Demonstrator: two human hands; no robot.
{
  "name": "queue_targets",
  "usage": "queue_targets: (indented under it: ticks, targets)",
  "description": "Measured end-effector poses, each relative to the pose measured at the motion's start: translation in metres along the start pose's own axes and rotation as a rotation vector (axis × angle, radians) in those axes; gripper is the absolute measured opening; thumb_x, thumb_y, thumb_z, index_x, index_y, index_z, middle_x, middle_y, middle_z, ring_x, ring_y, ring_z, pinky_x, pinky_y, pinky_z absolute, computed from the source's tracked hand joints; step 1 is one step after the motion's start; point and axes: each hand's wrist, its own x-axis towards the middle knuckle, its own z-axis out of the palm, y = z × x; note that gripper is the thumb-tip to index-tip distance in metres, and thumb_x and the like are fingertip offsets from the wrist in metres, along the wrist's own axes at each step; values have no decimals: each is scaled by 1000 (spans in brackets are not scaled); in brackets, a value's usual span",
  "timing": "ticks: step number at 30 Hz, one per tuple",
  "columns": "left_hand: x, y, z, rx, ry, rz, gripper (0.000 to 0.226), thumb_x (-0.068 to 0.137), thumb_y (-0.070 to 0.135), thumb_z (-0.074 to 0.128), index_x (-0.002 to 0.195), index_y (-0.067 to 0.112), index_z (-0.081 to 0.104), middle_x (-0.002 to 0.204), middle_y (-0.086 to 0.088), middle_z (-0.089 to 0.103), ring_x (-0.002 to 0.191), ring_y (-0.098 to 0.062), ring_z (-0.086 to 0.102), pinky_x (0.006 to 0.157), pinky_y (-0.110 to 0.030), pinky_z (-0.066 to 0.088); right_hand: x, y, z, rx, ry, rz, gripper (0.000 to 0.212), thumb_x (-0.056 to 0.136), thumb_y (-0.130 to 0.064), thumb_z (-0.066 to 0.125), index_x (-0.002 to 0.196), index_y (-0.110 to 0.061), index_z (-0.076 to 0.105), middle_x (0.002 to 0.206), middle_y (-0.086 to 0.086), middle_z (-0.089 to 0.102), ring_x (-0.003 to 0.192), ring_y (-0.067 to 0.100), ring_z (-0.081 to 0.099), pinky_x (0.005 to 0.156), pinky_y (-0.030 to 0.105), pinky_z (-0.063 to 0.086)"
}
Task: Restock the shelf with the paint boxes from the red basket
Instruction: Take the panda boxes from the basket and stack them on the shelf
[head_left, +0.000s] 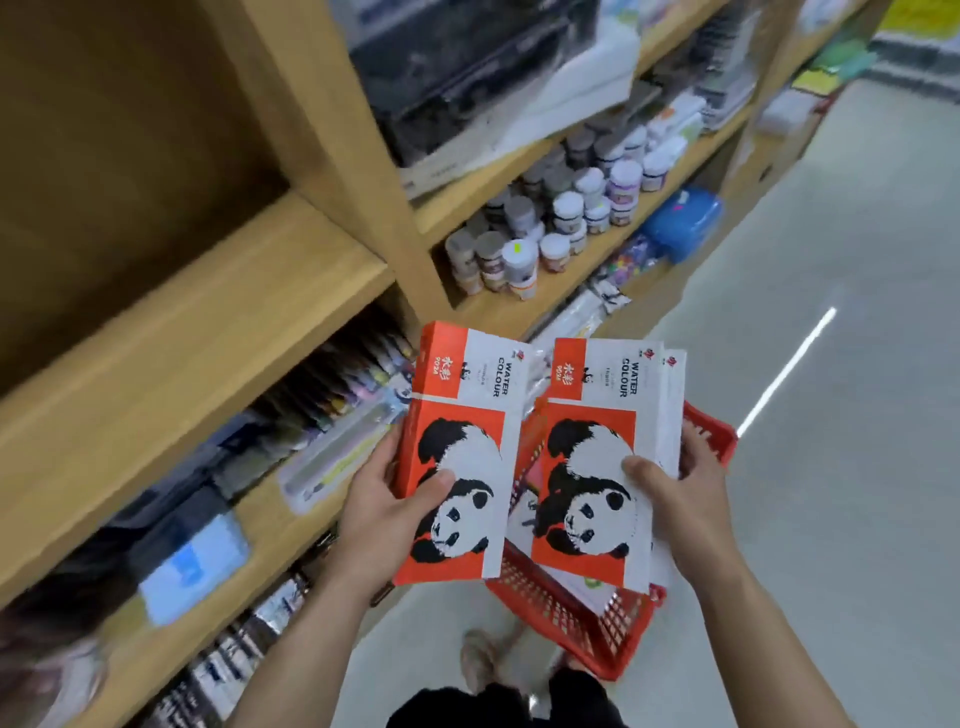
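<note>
While the left hand (387, 512) grips one paint box (457, 457) and the right hand (675, 499) grips a small stack of boxes (597, 467), all are held above the red basket (587, 618), none yet shelved. The wooden shelf (208, 317), left of the basket, looks bare, so restocking seems barely begun. More packets appear to lie in the basket, though I cannot tell how many.

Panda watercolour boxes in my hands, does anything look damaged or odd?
Nothing stands out. The red-and-white panda box in the left hand and the stack of matching boxes in the right hand look intact, held above the red plastic basket.
</note>
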Motion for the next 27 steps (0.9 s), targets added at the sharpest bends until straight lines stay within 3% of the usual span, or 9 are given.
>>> queue_targets:
  ticks: [3,8,11,14,17,21,27]
  targets:
    - [-43,16,-42,-72,143,53,57,68,41,87,118,59,66,113,8,80,96,-19,79,69,-25,62,-22,-27,38,21,-96,-50,61,57,-42,79,116,-41,62,101,-15,79,81,11,79,57,23,61]
    - [-100,25,-116,-135,368,149,54,65,38,87,109,62,68,108,9,81,94,-15,79,68,-21,61,-59,-69,107,-2,-209,-124,48,66,-26,74,113,-32,68,100,-6,81,81,13,78,60,26,58]
    - [-127,33,-162,-142,427,202,51,65,40,86,106,65,68,106,12,81,93,-12,79,67,-19,60,-80,-104,152,-38,-248,-190,44,63,-28,75,107,-34,70,92,-14,80,76,10,78,53,20,57]
    - [-144,42,-203,-172,465,240,55,61,47,85,108,66,65,108,14,80,94,-11,78,69,-22,61,-94,-142,202,-82,-297,-278,45,62,-34,75,106,-33,71,91,-11,81,77,10,78,57,24,57]
    - [-143,46,-236,-191,527,267,57,69,33,88,117,49,64,107,15,80,98,-10,77,76,-27,61,-95,-169,254,-93,-348,-317,41,74,-27,79,114,-26,71,99,-6,80,83,15,78,68,34,60]
    - [-124,52,-261,-273,550,282,47,88,4,79,121,33,64,110,7,80,100,-20,78,81,-34,64,-80,-186,310,-111,-370,-307,36,80,-24,81,114,-20,70,98,-4,81,77,14,79,55,26,58]
    - [-89,60,-275,-362,640,242,40,88,4,77,118,30,70,106,2,82,95,-23,79,70,-31,63,-31,-196,366,-201,-511,-169,31,82,-22,81,109,-11,70,85,4,83,69,22,80,50,30,60]
